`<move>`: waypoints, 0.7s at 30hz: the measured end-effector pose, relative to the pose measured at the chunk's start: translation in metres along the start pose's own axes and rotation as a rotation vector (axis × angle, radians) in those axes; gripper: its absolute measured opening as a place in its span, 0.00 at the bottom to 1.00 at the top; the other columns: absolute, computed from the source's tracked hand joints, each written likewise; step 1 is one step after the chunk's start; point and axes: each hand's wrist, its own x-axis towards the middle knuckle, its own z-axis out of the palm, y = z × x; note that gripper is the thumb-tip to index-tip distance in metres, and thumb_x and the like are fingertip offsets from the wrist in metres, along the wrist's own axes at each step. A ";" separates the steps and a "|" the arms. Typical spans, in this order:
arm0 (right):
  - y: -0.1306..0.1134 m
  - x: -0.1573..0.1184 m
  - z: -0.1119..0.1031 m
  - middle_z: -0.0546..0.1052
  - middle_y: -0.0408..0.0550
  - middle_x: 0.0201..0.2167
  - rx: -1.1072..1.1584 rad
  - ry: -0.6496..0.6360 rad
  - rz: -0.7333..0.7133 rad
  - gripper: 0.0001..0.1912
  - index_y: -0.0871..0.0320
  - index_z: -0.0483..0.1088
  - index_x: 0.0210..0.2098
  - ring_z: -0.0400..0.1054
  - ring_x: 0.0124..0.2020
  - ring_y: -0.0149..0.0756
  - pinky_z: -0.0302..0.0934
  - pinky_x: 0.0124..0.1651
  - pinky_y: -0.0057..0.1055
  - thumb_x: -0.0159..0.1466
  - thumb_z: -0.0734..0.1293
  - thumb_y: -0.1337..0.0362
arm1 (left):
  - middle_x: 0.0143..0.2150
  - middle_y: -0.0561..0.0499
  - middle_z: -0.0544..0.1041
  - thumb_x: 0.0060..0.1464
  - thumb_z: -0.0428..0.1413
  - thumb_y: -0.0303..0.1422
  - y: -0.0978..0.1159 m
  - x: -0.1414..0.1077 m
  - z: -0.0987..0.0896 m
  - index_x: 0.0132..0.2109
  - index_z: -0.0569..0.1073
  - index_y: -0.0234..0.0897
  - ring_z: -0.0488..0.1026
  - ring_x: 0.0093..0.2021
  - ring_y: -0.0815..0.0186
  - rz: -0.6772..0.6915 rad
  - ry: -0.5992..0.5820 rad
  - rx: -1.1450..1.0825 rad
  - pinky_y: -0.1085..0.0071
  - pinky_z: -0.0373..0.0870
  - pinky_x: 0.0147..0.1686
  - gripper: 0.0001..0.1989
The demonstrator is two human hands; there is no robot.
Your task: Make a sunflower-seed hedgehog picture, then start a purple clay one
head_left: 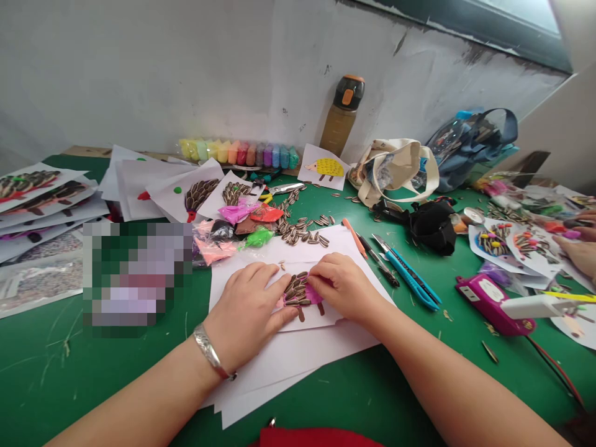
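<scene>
My left hand (246,313) lies flat on a white paper sheet (288,360), its fingertips beside a hedgehog picture made of striped sunflower seeds (297,295). A silver bangle (209,351) circles that wrist. My right hand (339,285) presses from the other side, its fingertips on pink modelling clay (315,294) at the seed picture's edge. Both hands hide part of the picture. Under it, several paper sheets overlap on the green cutting mat (93,385).
Loose sunflower seeds (302,230) and bags of coloured clay (237,230) lie just beyond the paper. A blue craft knife (405,276) lies to the right, beyond it a magenta hot glue gun (488,304). A co-worker's hand (577,251) works at the far right among other seed pictures.
</scene>
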 end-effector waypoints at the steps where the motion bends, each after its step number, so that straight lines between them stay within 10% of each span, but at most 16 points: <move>1: 0.000 0.000 0.001 0.73 0.46 0.27 -0.007 0.002 0.000 0.10 0.59 0.75 0.29 0.65 0.33 0.34 0.54 0.38 0.31 0.65 0.65 0.69 | 0.57 0.40 0.71 0.61 0.55 0.43 0.000 0.000 0.000 0.56 0.71 0.37 0.66 0.56 0.48 0.000 0.003 0.000 0.49 0.64 0.55 0.21; 21: 0.009 0.005 -0.005 0.74 0.45 0.28 0.039 0.166 0.066 0.08 0.56 0.74 0.29 0.67 0.33 0.35 0.62 0.39 0.34 0.65 0.65 0.68 | 0.57 0.40 0.71 0.61 0.55 0.43 0.000 0.000 0.000 0.57 0.71 0.37 0.65 0.57 0.48 -0.008 -0.015 0.014 0.49 0.65 0.55 0.22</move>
